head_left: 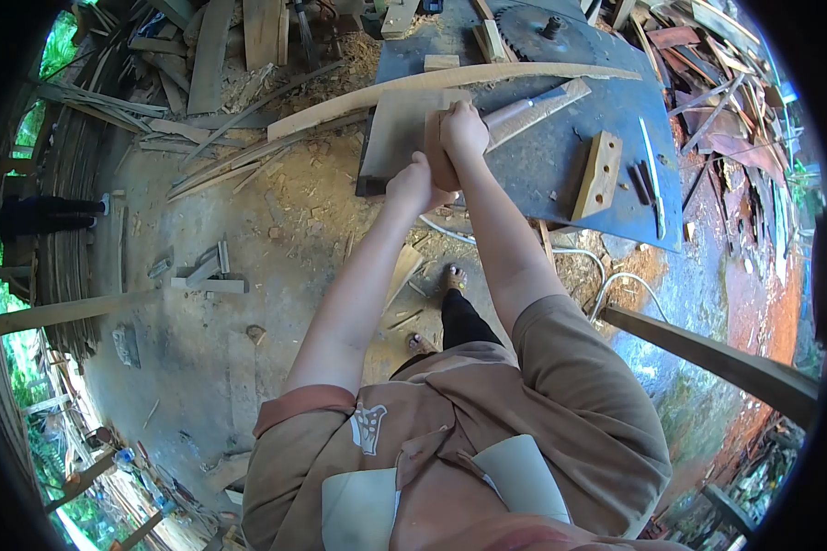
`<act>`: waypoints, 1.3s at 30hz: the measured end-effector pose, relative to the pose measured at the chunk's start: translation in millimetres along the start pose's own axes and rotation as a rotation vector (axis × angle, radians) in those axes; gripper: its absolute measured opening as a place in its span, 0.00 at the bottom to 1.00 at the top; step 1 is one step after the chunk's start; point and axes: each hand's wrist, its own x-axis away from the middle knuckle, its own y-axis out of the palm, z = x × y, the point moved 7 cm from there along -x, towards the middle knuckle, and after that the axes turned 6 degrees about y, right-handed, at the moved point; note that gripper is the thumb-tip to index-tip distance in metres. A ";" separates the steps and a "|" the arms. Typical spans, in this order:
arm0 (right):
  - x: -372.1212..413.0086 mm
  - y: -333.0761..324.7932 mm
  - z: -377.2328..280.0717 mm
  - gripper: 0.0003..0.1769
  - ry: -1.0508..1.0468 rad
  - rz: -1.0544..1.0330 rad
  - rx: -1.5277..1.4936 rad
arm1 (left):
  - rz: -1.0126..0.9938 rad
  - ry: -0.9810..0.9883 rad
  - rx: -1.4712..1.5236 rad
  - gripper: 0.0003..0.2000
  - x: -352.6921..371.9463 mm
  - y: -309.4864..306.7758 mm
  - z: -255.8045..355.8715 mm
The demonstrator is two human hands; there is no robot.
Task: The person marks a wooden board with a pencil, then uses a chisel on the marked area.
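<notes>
Both my hands are closed on a flat brown piece, perhaps wood or folded sandpaper; its exact kind I cannot make out. My left hand grips its near end, thumb raised. Farther forward, my right hand wraps its upper part. Behind and left of the piece lies a flat grey-brown board on the dark worktable. Right of my right hand rest a long tool with a brown handle and a light wooden strip.
A toothed saw blade sits at the table's far side. A long curved plank crosses the table. A wooden block with holes lies at right. Scrap wood is piled beyond. Another person's legs show at left.
</notes>
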 end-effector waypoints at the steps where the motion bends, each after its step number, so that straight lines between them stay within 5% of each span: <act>1: -10.0 4.6 -3.4 0.16 -0.002 -0.006 0.000 | -0.025 -0.088 0.061 0.31 5.8 -34.1 14.3; 15: -126.7 31.3 -46.6 0.17 -0.014 -0.037 -0.006 | -0.092 -0.242 0.160 0.39 -96.5 -75.8 -20.2; 21: -80.5 18.8 -35.4 0.18 -0.021 -0.045 0.037 | -0.171 -0.099 -0.032 0.17 -70.4 -26.9 -25.0; 23: -55.9 17.9 -27.3 0.19 -0.024 -0.050 0.057 | -0.087 -0.215 0.186 0.35 -34.4 -44.4 -12.3; 24: -43.5 17.2 -22.2 0.18 -0.016 -0.038 0.060 | -0.090 -0.213 0.190 0.35 -33.2 -13.9 -32.4; 26: -19.6 15.0 -15.1 0.18 0.004 -0.033 0.067 | -0.027 0.316 -0.395 0.11 -39.4 68.8 -55.8; 29: 20.6 16.7 -0.1 0.17 0.012 -0.054 0.063 | -0.058 0.035 -0.266 0.07 42.1 -25.5 22.9; 30: 28.8 12.1 -1.7 0.17 -0.010 -0.021 0.057 | 0.033 0.290 -0.717 0.04 10.6 74.3 -30.2; 33: 44.5 5.2 -3.5 0.17 -0.022 0.027 0.041 | 0.019 0.149 -0.421 0.03 35.4 43.9 -16.8; 37: 29.9 8.4 -5.9 0.18 -0.010 0.054 -0.016 | 0.141 0.381 -0.724 0.03 9.4 74.7 -36.9; 39: 11.5 12.0 -12.9 0.18 -0.016 0.062 -0.021 | 0.164 0.214 -0.374 0.07 -6.5 55.2 -50.9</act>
